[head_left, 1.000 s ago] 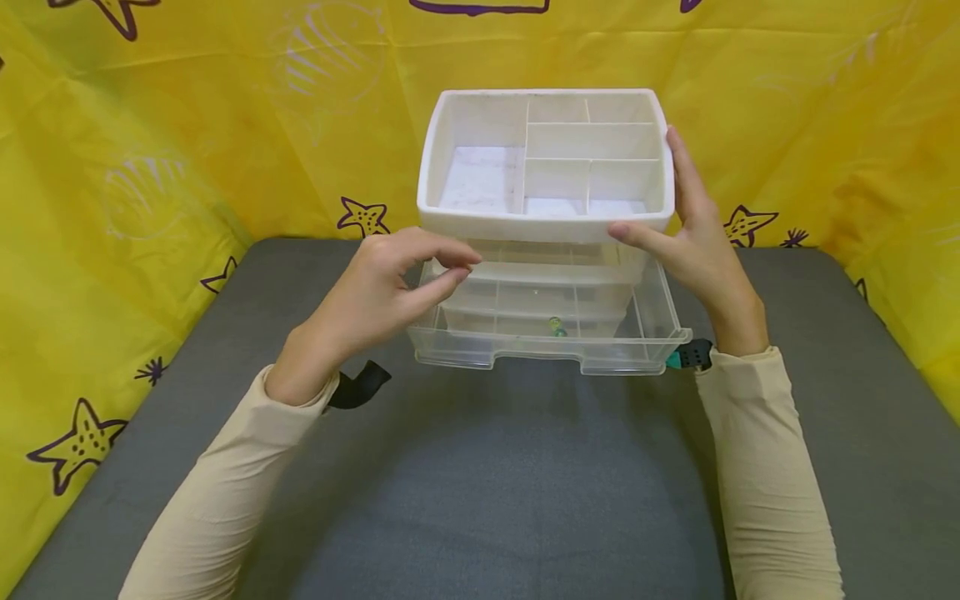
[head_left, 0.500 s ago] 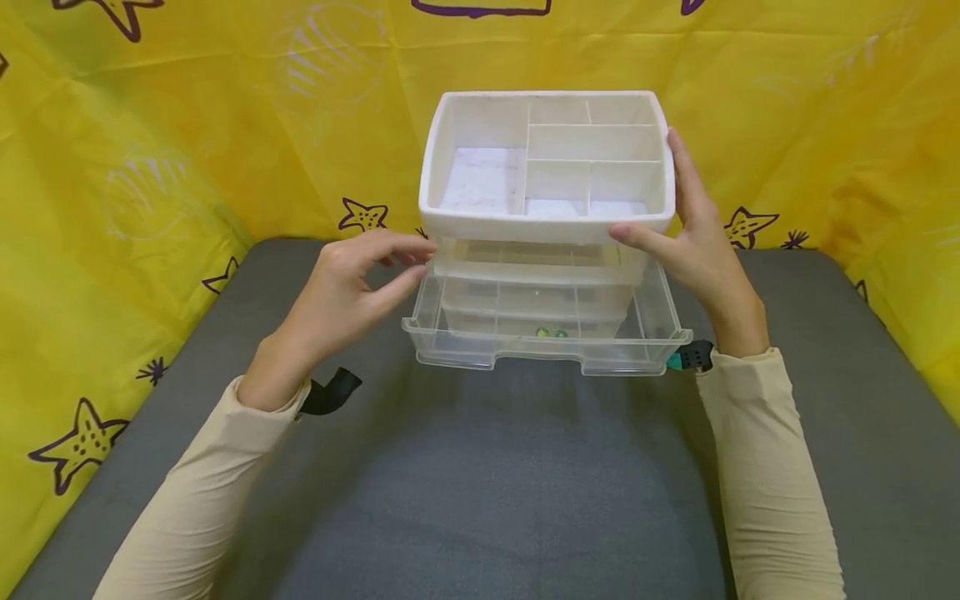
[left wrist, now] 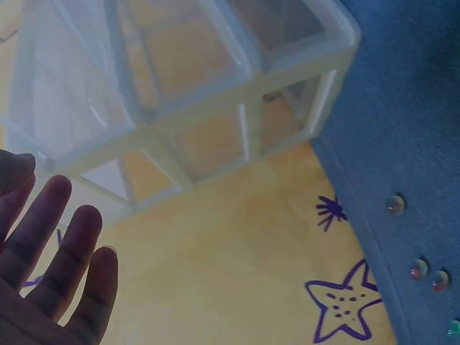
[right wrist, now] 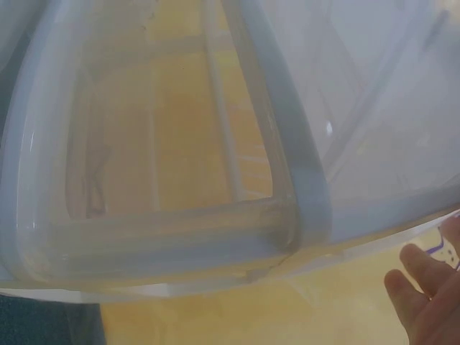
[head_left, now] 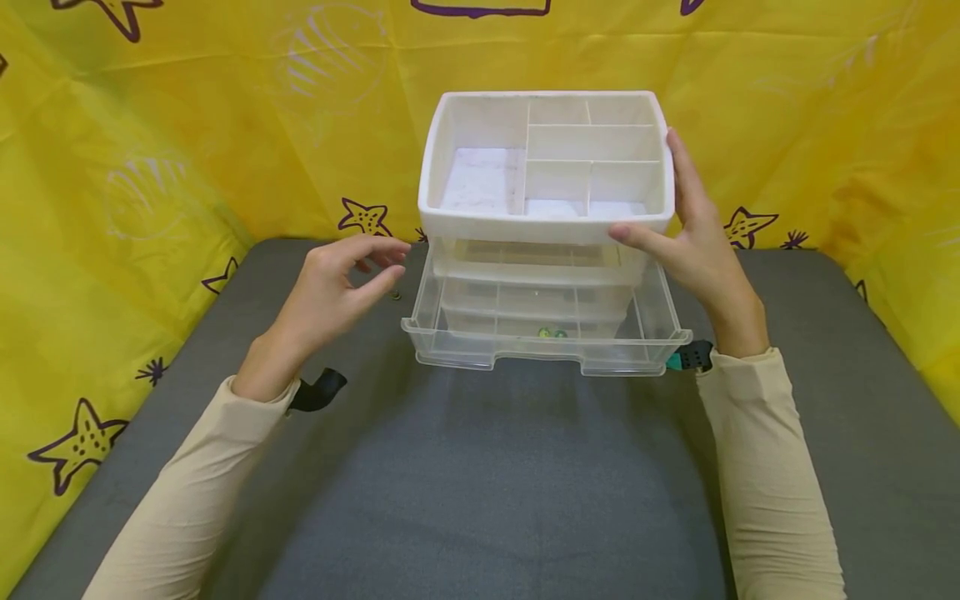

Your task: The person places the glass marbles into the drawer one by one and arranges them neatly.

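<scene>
A white plastic drawer organizer (head_left: 540, 229) stands on the grey table, its top tray divided into compartments. Its clear bottom drawer (head_left: 457, 350) is pulled out, and two small greenish marbles (head_left: 552, 333) lie inside. My right hand (head_left: 697, 242) holds the organizer's right front corner, thumb on the front rim and fingers along the side. To the left of the drawer, my left hand (head_left: 322, 287) hovers with loosely bent fingers, holding nothing. A marble (head_left: 395, 294) shows on the table past its fingertips. The left wrist view catches several loose marbles (left wrist: 418, 269) on the cloth.
A yellow curtain (head_left: 247, 108) with starfish drawings hangs behind and beside the table (head_left: 525, 483). The table's far edge runs close behind the organizer. Dark wrist straps (head_left: 318, 392) stick out below the cuffs.
My left hand has moved left from above the drawer's left side to beyond it, its fingertips parting. The two marbles in the drawer have shifted. My right hand stays on the organizer.
</scene>
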{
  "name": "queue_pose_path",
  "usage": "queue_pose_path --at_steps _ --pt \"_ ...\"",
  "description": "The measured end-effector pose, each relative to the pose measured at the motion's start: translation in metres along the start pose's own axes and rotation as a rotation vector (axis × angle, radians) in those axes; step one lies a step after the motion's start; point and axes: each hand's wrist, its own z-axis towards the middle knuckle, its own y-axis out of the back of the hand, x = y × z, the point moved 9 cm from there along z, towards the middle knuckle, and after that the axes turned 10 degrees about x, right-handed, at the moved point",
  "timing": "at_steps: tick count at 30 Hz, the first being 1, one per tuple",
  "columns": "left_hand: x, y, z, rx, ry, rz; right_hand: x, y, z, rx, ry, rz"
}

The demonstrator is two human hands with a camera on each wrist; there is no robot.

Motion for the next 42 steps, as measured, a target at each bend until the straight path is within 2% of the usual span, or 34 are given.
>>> queue_pose_path --at_steps 5,15,27,33,37,42 --pt "0.016 -0.002 -0.003 0.011 0.034 -0.001 0.001 0.000 0.000 -0.003 0.006 0.003" --pt "0.047 -0.005 -0.009 0.042 0.086 0.061 0.001 0.000 -0.001 -0.002 -0.005 0.001" --pt "0.099 -0.006 -0.019 0.082 0.221 0.061 0.000 0.000 -0.001 -0.002 -0.009 0.004" --pt "0.123 -0.009 -0.025 0.155 0.313 0.070 0.001 0.000 -0.001 0.000 -0.002 -0.001" --pt "0.135 -0.014 -0.028 0.234 0.352 0.108 0.001 0.000 -0.001 -0.002 -0.002 -0.005" --pt "0.148 -0.022 -0.030 0.334 0.398 0.108 0.000 0.000 -0.001 0.001 -0.004 -0.008"
